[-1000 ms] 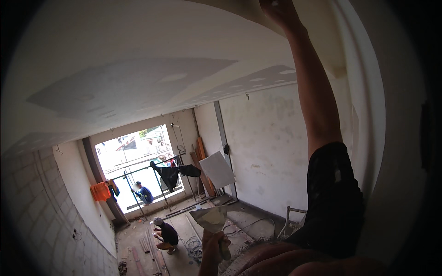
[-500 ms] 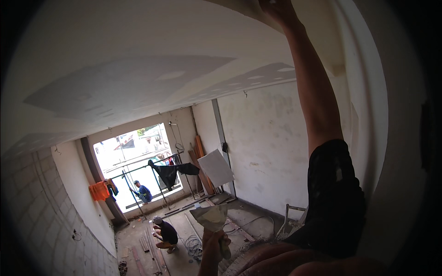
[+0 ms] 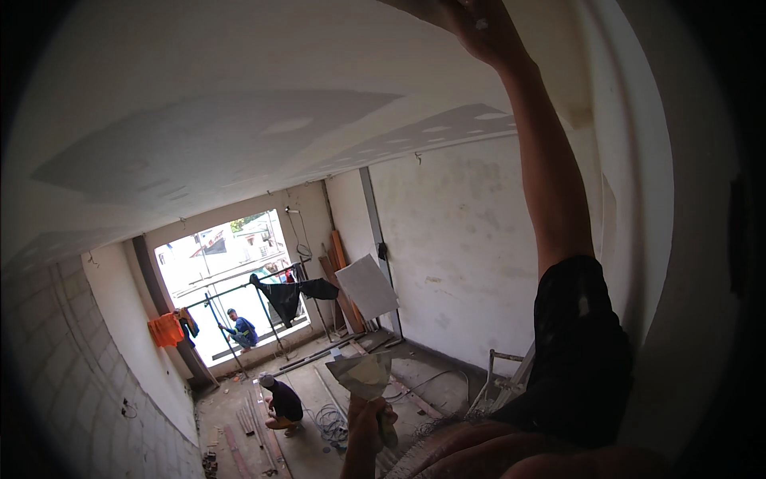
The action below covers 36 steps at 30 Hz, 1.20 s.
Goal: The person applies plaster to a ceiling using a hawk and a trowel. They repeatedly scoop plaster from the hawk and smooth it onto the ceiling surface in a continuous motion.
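Note:
My left hand (image 3: 365,427), low in the picture, is closed around the handle of a wide putty knife (image 3: 345,372). The knife's flared blade points up, with a patch of pale filler (image 3: 372,378) on it. My right arm stretches high overhead in a black sleeve. At the top edge my right hand (image 3: 483,32) is near the ceiling, with white specks on its skin. Its fingers look bent around a flat, brownish, straight-edged shape (image 3: 419,9), mostly cut off by the frame. The ceiling (image 3: 239,48) around it has grey and whitish patches.
Far below, one person (image 3: 283,403) crouches on the floor among long strips and coiled cable (image 3: 329,423). Another person (image 3: 241,329) sits at the window opening. A pale board (image 3: 367,286) and planks lean at the far corner; a metal frame (image 3: 499,371) stands at the right.
The view has shifted slightly, so the room sits a little farther left. More of my right hand shows at the top. My left hand still holds the putty knife upright.

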Motion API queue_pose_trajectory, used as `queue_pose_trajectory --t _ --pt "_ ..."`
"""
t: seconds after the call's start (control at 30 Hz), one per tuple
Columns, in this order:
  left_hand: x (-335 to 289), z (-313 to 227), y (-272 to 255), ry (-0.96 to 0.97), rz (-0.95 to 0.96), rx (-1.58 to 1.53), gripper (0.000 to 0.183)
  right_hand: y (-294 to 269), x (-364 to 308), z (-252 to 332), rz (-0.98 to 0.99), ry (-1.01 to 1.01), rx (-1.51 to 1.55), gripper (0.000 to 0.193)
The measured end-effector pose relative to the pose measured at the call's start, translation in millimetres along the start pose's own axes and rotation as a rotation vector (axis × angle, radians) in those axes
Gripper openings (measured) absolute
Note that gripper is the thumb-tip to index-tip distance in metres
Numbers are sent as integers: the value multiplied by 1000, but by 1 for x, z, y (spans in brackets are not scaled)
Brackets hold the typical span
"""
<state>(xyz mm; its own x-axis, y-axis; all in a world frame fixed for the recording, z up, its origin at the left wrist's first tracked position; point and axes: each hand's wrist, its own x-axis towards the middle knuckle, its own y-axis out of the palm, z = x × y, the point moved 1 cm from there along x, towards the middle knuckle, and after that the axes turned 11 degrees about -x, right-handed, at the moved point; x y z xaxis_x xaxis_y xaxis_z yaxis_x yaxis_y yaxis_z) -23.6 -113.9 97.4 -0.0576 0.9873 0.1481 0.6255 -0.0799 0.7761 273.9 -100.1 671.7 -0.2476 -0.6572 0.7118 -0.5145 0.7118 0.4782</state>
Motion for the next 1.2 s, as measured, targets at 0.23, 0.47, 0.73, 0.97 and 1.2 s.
queue_pose_trajectory --t 0.23,0.47,0.73,0.97,1.2 --pt "-1 1 4 14 3 9 48 -27 -28 30 22 -6 107 34" --pt "0 2 2 29 2 -3 50 -39 -39 20 -62 -35 184 29" --pt "7 5 -3 43 35 11 53 -27 48 20 -93 106 176 27" --pt "6 5 -1 60 12 12 50 1 78 25 -54 95 109 30" --pt "5 7 -3 43 27 -33 48 13 83 20 -79 48 83 27"
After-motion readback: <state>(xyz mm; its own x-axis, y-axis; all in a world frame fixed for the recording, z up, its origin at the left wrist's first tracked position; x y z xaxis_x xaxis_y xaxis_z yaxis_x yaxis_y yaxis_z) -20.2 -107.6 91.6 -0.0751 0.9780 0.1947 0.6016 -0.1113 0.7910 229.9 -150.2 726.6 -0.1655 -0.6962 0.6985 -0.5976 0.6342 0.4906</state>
